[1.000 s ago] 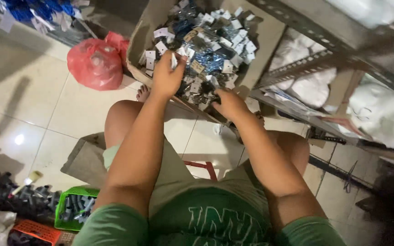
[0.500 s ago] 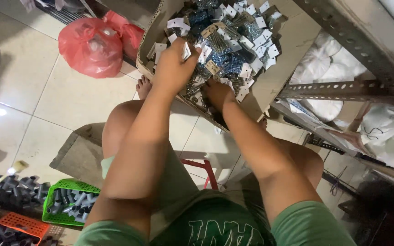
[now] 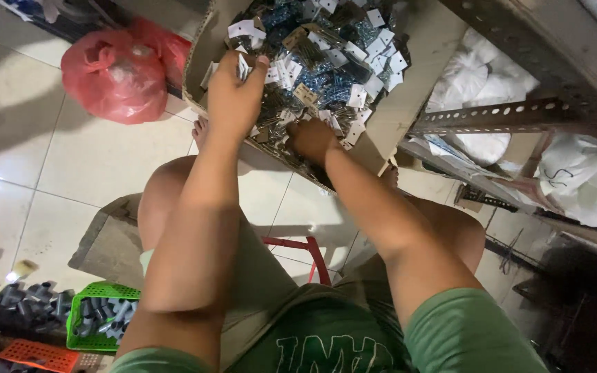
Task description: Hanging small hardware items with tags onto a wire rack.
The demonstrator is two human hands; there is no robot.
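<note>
A brown cardboard box (image 3: 416,83) lies on the tiled floor ahead of my knees, filled with several small clear packets of screws with white card tags (image 3: 333,62). My left hand (image 3: 235,97) rests at the box's near left edge with its fingers curled around white-tagged packets. My right hand (image 3: 312,138) is pushed down into the pile at the near edge, fingers buried among the packets, so what it grips is hidden.
A red plastic bag (image 3: 115,72) sits on the floor left of the box. Grey slotted metal shelving (image 3: 506,114) with white bags (image 3: 582,173) stands at right. A green basket of grey fittings (image 3: 98,321), an orange tray and a red stool frame (image 3: 305,252) lie near me.
My right hand has drawn back to the box's near edge and dug into the pile. The left hand has closed around tagged packets, and the camera has moved closer to the box.
</note>
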